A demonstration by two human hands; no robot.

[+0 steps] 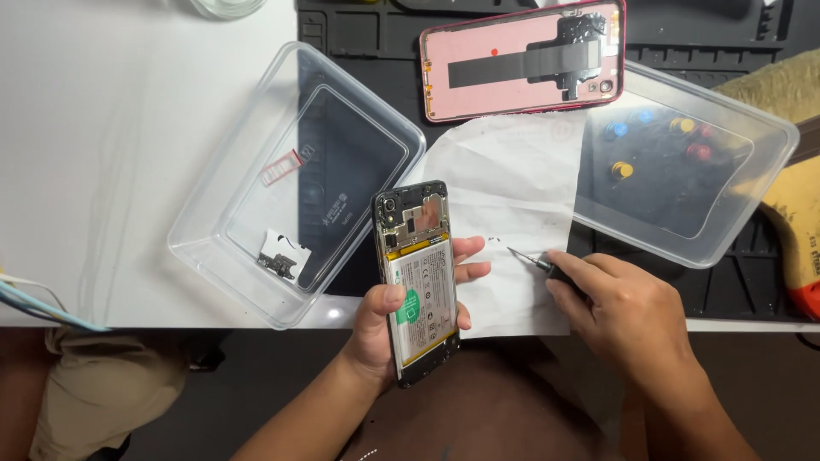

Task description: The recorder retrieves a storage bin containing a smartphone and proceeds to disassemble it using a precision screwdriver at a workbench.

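Observation:
My left hand (pixel 386 329) holds an opened phone (pixel 416 277) upright over the table's front edge, its battery and circuit board showing. My right hand (pixel 628 312) grips a small screwdriver (pixel 534 259) whose tip rests over a white sheet of paper (pixel 512 183), close to a few tiny dark screws (pixel 494 240) lying on it. The phone's pink back cover (pixel 521 60) lies inside-up on the black mat farther back.
A clear plastic tray (pixel 218 256) at left holds a small part and a red card tray. A second clear tray (pixel 735 205) at right lies over coloured tool handles. A black work mat (pixel 359 34) covers the back; yellow cloth sits far right.

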